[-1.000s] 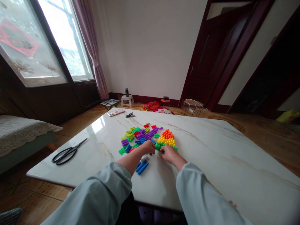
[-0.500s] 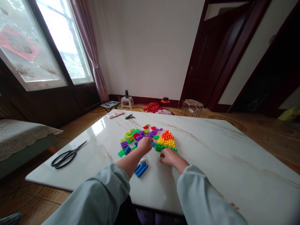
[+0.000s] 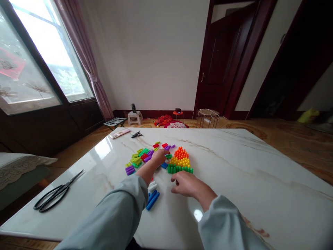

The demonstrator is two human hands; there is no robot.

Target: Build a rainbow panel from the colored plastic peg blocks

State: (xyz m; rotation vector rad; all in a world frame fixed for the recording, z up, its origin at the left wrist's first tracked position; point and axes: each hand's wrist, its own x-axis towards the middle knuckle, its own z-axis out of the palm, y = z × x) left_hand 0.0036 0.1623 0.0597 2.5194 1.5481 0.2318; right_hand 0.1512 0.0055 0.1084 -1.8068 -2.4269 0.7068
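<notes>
An upright block of peg-shaped plastic toy pieces [image 3: 179, 161] stands on the white table, orange at the back, yellow in the middle, green in front. My left hand [image 3: 158, 158] reaches over the loose pieces, its fingers closed at a small green piece [image 3: 168, 156] just left of the block. The fingertips partly cover that piece. In front of the green row, my right hand [image 3: 186, 183] hovers low with fingers curved and apart, holding nothing. Blue pieces [image 3: 152, 200] and white pieces [image 3: 152, 186] lie nearer me. One more blue piece [image 3: 164, 166] sits beside the block.
Loose yellow-green pieces [image 3: 136, 160], purple pieces [image 3: 129, 169] and red pieces [image 3: 164, 145] lie around my left hand. Black scissors [image 3: 58, 192] rest on the left of the marble-patterned table [image 3: 234, 173]. A pink phone-like object [image 3: 119, 133] and a dark clipper-like tool [image 3: 137, 134] lie toward the far edge.
My left hand has moved forward and right to the green piece beside the block. My right hand has drawn back from the green row, its fingers spreading. The camera view has shifted.
</notes>
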